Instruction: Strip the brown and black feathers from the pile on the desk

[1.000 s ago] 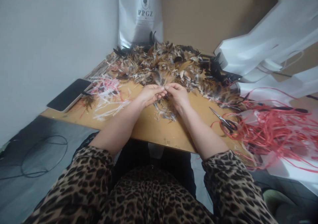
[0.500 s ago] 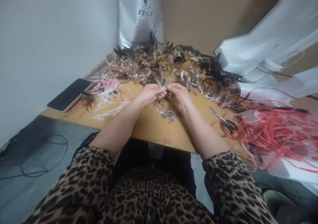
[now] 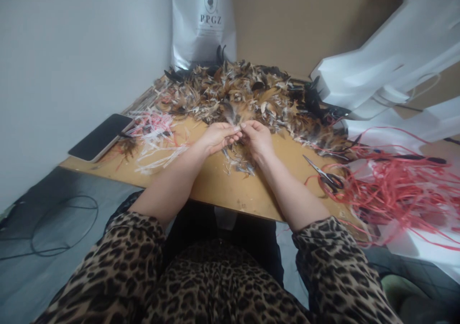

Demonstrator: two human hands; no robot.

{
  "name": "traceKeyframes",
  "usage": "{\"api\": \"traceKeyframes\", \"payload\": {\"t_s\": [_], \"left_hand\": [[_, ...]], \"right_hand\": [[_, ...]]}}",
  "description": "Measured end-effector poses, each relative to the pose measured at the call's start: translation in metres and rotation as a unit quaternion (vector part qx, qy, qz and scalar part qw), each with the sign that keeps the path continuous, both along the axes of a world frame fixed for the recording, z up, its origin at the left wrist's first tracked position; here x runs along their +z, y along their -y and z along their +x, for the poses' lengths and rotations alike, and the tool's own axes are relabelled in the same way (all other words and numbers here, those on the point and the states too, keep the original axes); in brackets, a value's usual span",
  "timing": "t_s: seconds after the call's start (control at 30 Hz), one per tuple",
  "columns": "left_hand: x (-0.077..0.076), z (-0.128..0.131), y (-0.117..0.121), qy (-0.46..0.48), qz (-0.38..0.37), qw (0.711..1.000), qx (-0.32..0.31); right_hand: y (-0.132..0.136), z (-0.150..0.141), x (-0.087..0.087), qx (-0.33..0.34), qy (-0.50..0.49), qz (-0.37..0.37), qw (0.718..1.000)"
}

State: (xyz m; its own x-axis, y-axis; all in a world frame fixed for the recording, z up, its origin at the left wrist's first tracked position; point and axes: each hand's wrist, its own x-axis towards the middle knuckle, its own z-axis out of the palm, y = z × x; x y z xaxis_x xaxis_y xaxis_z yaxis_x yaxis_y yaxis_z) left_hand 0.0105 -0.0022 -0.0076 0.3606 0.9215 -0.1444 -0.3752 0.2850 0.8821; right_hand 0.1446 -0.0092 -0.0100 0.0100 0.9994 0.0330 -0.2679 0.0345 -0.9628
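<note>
My left hand (image 3: 222,136) and my right hand (image 3: 256,137) meet over the table (image 3: 223,185), fingertips pinched together. Between them a small brown and grey feather tuft (image 3: 235,114) sticks up, its lower end hidden by the fingers. The left fingers are closed around its base. Thumb and forefinger of my right hand pinch at the same spot. Just below the hands lie grey feather scraps (image 3: 240,163). Behind them spreads a large heap of brown and black feathers (image 3: 237,84).
A phone (image 3: 100,137) lies at the left beside white and pink strips (image 3: 153,125). Black-handled scissors (image 3: 328,178) rest at the right, near a tangle of red ribbon (image 3: 402,190). A silvery printed bag (image 3: 204,31) stands at the back; white machine housing (image 3: 388,65) overhangs the right side.
My right hand and forearm have shifted very slightly to the left, with the fingers still pinching. The left hand and the feather tuft look almost the same.
</note>
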Motion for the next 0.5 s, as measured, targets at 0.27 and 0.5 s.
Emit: {"api": "traceKeyframes", "payload": {"t_s": [0.27,0.5], "left_hand": [[0.009,-0.01,-0.004,0.017,0.007,0.994,0.108],[0.014,-0.016,-0.007,0.054,0.006,0.988,0.148]], "right_hand": [[-0.014,0.019,-0.009,-0.089,0.204,0.104,0.969],[-0.027,0.025,-0.022,-0.113,0.396,0.17,0.895]]}}
